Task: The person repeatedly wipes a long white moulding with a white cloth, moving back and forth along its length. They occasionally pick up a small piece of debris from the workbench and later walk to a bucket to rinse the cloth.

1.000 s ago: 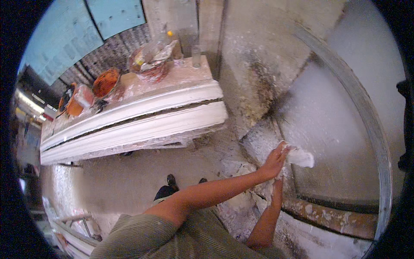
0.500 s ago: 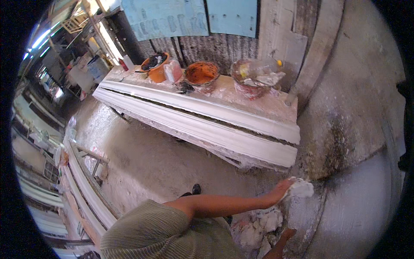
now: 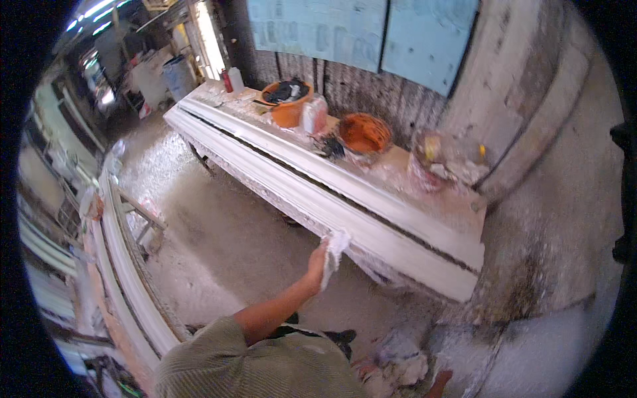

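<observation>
My left hand (image 3: 317, 266) is closed around a soft-looking white wad (image 3: 336, 247), whose exact material I cannot make out. It is at the near edge of a bench that carries long white ribbed mouldings (image 3: 318, 196), parted by a dark lengthwise gap. Whether the wad touches the nearer moulding or hangs just in front of it is unclear. My right hand (image 3: 440, 381) is low at the lower right, small and blurred, close to a pile of whitish lumps (image 3: 405, 369); its fingers cannot be made out.
Behind the mouldings stand an orange tub with dark stuff (image 3: 289, 114), a whitish container (image 3: 314, 116), an orange-lined bucket (image 3: 363, 134) and a cluttered basin (image 3: 438, 174). A red bottle (image 3: 227, 81) is at the far end. More long mouldings (image 3: 136, 278) lie at the left.
My left hand has swung leftward and up with the white wad, from over the lumps to the bench's near edge. The view has shifted, and my right hand now appears lower.
</observation>
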{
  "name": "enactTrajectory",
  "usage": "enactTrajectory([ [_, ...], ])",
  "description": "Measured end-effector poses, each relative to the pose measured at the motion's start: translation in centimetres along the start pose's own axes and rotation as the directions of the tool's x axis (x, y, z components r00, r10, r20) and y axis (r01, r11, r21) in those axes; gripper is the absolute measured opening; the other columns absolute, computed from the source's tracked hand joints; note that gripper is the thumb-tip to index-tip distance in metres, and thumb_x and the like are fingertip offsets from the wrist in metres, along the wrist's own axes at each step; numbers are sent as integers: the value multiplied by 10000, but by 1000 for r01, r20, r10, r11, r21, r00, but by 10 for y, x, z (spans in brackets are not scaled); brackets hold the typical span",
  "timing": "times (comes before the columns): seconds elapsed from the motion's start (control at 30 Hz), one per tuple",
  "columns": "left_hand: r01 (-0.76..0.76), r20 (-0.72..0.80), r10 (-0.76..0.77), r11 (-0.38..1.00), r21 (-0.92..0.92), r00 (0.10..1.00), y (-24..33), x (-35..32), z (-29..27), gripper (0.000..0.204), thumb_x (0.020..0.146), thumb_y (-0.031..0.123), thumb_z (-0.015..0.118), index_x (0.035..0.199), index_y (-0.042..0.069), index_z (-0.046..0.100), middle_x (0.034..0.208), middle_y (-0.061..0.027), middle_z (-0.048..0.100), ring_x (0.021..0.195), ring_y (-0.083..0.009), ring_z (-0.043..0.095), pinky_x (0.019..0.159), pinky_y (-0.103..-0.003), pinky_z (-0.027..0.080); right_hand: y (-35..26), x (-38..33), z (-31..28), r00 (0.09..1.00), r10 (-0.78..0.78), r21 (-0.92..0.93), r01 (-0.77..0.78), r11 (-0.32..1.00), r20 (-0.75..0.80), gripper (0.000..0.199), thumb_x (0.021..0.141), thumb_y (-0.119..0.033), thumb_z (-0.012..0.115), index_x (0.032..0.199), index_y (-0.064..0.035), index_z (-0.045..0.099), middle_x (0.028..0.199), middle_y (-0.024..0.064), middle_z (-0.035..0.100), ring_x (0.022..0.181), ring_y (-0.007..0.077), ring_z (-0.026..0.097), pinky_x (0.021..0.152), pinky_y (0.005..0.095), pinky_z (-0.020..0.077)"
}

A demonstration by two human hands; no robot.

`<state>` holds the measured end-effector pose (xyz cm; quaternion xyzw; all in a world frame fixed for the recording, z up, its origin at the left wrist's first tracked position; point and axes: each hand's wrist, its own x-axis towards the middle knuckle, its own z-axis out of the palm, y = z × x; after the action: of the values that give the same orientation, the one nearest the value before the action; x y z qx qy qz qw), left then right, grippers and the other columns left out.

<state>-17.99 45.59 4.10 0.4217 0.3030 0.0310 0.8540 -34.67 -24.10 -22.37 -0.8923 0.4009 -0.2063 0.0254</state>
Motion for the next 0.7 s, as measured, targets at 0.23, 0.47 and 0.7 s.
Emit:
enactTrajectory([
  [0.23, -207, -187, 173, 961, -181, 967, 104, 57, -183, 504, 949, 565, 394, 1123, 139, 600, 893, 20, 611, 751, -125, 566, 634, -289, 455, -151, -57, -68, 961, -267, -92, 260, 961, -67, 306, 721, -200, 661, 873, 58, 595, 865, 228, 587, 776, 385, 571, 687, 498, 473],
  [0.47, -302, -321, 224, 927, -220, 920, 182, 60, -358, 559, 973, 525, 359, 1339, 121, 481, 1203, 3, 595, 977, -145, 553, 827, -277, 424, -394, -180, -105, 646, -691, 159, 683, 713, 326, 384, 750, -190, 650, 1028, 58, 555, 999, 241, 581, 931, 373, 552, 819, 492, 432],
  [0.7, -430, -524, 216, 841, -329, 824, 230, 54, -463, 580, 968, 518, 389, 1363, 100, 458, 1255, -31, 561, 1067, -177, 529, 899, -311, 400, -662, -307, -125, -26, -865, 552, 780, 296, 501, 484, 779, -180, 639, 1182, 58, 514, 1132, 254, 574, 1086, 361, 533, 950, 486, 390],
])
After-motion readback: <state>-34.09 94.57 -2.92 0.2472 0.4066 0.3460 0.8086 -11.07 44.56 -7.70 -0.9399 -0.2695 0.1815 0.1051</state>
